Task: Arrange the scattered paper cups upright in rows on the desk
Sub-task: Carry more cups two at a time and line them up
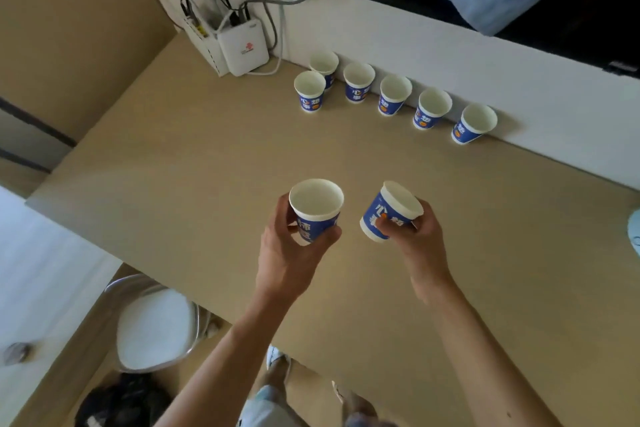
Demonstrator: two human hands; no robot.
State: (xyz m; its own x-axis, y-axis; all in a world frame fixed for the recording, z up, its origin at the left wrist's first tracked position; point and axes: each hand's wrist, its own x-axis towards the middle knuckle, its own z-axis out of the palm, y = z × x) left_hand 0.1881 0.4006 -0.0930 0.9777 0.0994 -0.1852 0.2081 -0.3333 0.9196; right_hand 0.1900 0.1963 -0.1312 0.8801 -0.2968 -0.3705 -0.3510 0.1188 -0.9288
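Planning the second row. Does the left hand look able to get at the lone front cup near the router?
Probably yes for reach: only bare desk lies between the left hand and the front cup. But its grip is full, holding an upright cup.

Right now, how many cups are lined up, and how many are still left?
Done: five cups stand upright in a row along the wall, and a sixth cup stands in front of the row's left end, starting a second row. In hand: the left hand holds an upright cup, the right hand holds a tilted cup. Left: setting those two down; no other loose cups show on the desk.
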